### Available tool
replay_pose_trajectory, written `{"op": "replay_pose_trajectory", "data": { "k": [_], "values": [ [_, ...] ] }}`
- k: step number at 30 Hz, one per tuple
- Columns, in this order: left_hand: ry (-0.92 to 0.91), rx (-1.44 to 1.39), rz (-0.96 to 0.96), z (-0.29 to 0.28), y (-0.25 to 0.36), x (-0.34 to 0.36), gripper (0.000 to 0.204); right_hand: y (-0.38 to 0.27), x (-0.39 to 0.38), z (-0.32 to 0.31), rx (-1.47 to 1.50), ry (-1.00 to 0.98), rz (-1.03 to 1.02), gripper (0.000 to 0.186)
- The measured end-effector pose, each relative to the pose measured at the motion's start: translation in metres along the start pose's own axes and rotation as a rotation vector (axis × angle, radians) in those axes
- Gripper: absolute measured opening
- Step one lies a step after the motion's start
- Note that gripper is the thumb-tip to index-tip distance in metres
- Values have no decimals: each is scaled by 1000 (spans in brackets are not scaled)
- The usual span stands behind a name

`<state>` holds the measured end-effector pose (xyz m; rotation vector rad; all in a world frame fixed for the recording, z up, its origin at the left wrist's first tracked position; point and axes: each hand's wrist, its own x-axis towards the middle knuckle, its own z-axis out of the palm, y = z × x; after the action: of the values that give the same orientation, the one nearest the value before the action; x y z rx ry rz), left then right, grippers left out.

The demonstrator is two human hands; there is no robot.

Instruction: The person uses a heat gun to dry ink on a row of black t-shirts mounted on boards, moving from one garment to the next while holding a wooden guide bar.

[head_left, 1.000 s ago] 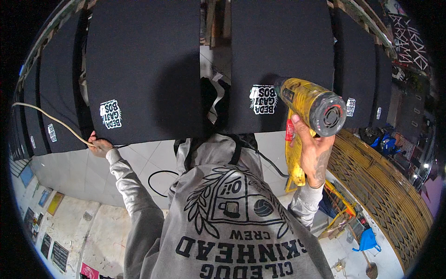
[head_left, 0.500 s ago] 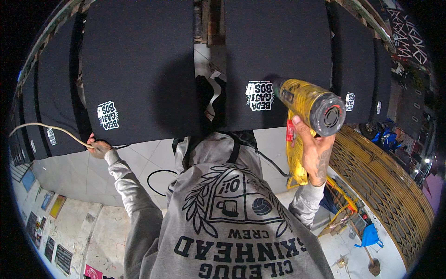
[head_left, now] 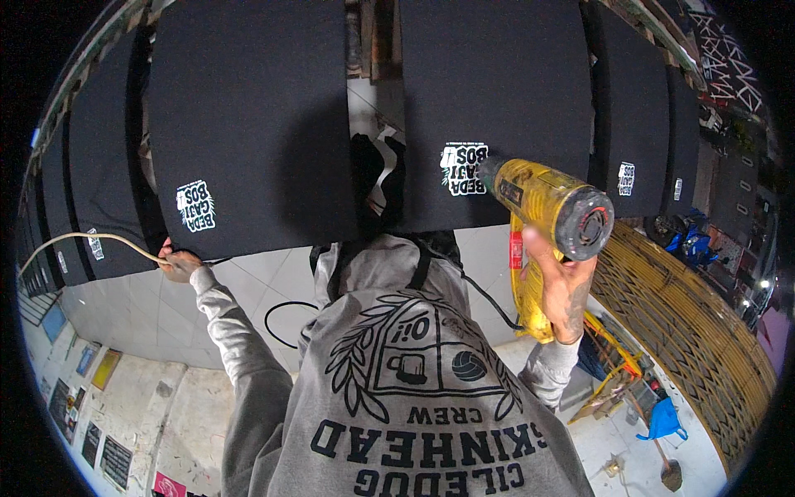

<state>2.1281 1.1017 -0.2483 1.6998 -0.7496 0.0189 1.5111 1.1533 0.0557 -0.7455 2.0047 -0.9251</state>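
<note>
My right hand [head_left: 565,282] is wrapped round the handle of a yellow heat gun [head_left: 542,195] with a dark rear cap. Its nozzle points left at a white print [head_left: 464,170] on a black fabric panel [head_left: 497,66]; I cannot tell whether they touch. Off to the left, my left hand [head_left: 180,263] is closed on a cable [head_left: 116,237], pale on one side and black on the other. That hand is by the lower edge of a second black panel [head_left: 248,91], which bears a similar white print [head_left: 195,205].
More printed black panels [head_left: 103,124] stand in a row to both sides. A black cord [head_left: 493,302] runs from the heat gun's handle past my waist. A yellow folding gate [head_left: 679,331], a blue bag [head_left: 662,420] and a motorcycle [head_left: 686,236] are at the right.
The heat gun's nozzle has come slightly down and left, nearer the lower right of the print. My left hand stays almost where it was, on the cable.
</note>
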Motion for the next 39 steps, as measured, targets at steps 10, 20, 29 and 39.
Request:
{"op": "replay_pose_trajectory", "data": {
  "k": [10, 20, 29, 39],
  "values": [
    [-25, -93, 39, -3, -12, 3, 29, 6, -2, -5, -23, 57, 43, 45],
    [-39, -267, 20, -9, -28, 11, 29, 9, -19, -4, -97, 39, -20, 46],
    [-73, -185, 3, -8, -22, 7, 38, -6, -33, 2, 43, 65, 201, 41],
    [-18, -190, 38, -5, -27, 6, 31, 2, -45, 10, 38, 70, 139, 43]
  ]
}}
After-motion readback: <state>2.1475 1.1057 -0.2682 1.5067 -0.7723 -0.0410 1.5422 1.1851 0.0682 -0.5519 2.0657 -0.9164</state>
